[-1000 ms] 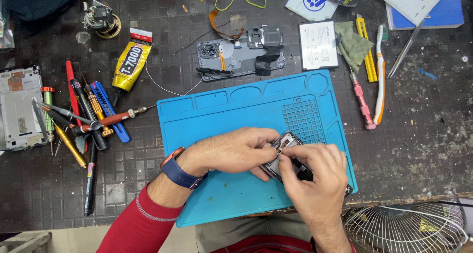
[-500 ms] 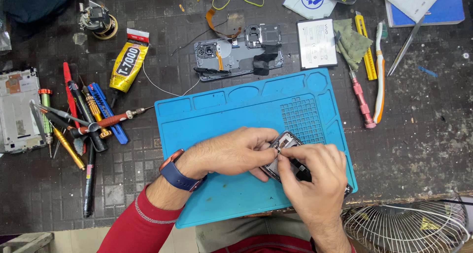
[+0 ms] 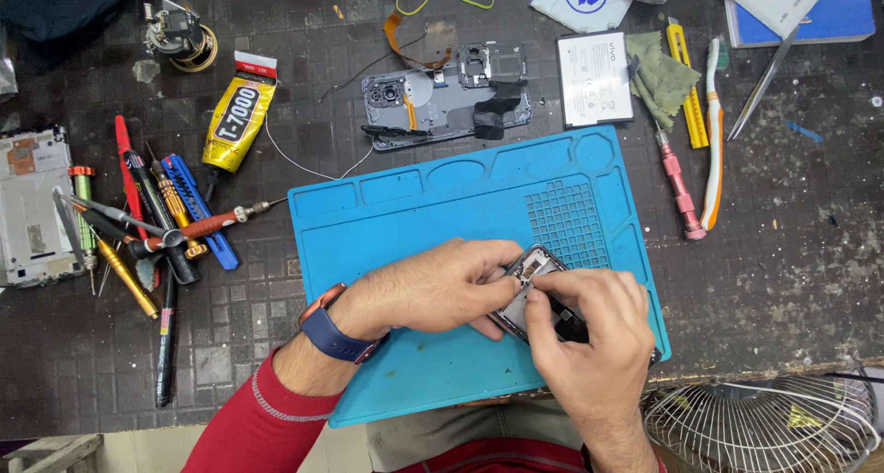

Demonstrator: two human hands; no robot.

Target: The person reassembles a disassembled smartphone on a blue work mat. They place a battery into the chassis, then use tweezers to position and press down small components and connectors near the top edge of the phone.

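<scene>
**Both hands on opened phone at mat's near right corner**

The left hand point(image 3: 433, 289) and the right hand point(image 3: 589, 330) meet over an opened phone point(image 3: 527, 284) that lies on the blue mat point(image 3: 414, 224), close to the mat's near right corner. The left hand's fingers are curled round the phone's left edge and grip it. The right hand covers the phone's lower part, its thumb and forefinger pinched together on the inside of the phone; whether anything small sits between them cannot be told. A blue watch point(image 3: 333, 330) is on the left wrist, above a red sleeve point(image 3: 253, 422).

Beyond the mat's far edge lies a second opened phone body point(image 3: 447, 95), with a white battery point(image 3: 594, 77) just to its right. A yellow glue tube point(image 3: 238, 114) lies off the mat's far left corner. A heap of screwdrivers and tools point(image 3: 147, 224) sits toward the tabletop's left edge, beside a bare phone frame point(image 3: 32, 206). To the right of the mat lie a pink screwdriver point(image 3: 680, 187) and a toothbrush point(image 3: 712, 132). A wire fan guard point(image 3: 764, 427) shows at the near right corner of the tabletop
</scene>
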